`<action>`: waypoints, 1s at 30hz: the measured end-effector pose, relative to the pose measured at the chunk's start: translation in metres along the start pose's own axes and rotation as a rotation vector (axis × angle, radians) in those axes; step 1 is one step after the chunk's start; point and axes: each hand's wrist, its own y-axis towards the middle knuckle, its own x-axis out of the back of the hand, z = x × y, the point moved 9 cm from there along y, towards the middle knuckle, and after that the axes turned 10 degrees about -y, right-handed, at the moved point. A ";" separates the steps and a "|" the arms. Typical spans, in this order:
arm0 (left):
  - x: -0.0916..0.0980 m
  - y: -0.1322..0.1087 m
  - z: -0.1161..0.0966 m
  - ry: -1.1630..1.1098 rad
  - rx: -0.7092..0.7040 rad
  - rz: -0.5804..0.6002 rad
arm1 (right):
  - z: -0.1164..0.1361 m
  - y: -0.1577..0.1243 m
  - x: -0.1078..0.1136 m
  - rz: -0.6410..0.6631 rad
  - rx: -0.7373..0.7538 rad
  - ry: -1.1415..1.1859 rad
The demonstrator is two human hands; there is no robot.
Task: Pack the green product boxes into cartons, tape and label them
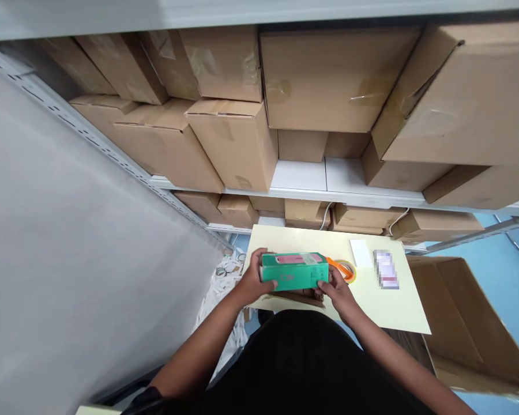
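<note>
Between my two hands a green box (294,275) with a pink picture on its upper face is held level above the pale table (389,308). My left hand (255,279) grips its left end, thumb on the front face. At the right end my right hand (335,286) grips the lower corner, its thumb also in front. Below the green box a brown cardboard piece (296,297) shows partly; the rest of it is hidden. Just beyond my right hand lies an orange-handled tape dispenser with a tape roll (348,271).
A white box (360,252) and a blurred-out packet (386,270) lie on the table's right part. Shelves (303,176) full of cardboard boxes (237,141) rise in front. A large open carton (471,323) stands at right. White paper scraps (211,300) cover the floor at left.
</note>
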 end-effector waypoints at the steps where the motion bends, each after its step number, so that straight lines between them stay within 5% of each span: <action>1: -0.010 -0.002 0.008 -0.011 0.011 0.045 | -0.004 -0.002 0.001 -0.008 -0.005 -0.019; 8: -0.035 0.011 0.038 0.440 -0.050 0.284 | -0.049 0.001 0.025 -0.092 -0.039 -0.439; 15: -0.044 0.029 0.066 0.722 -0.164 0.399 | -0.046 0.011 0.023 -0.274 0.182 -0.765; 21: -0.038 0.032 0.082 0.930 -0.131 0.435 | -0.049 0.008 0.022 -0.328 0.219 -0.817; 24: -0.024 0.028 0.076 0.811 -0.130 0.352 | -0.052 0.001 0.037 -0.333 0.150 -0.809; 27: 0.003 0.020 0.073 0.691 -0.091 0.145 | -0.065 -0.010 0.058 -0.312 0.016 -0.759; 30: 0.025 0.006 0.082 0.537 -0.007 -0.002 | -0.092 -0.015 0.064 -0.183 -0.187 -0.673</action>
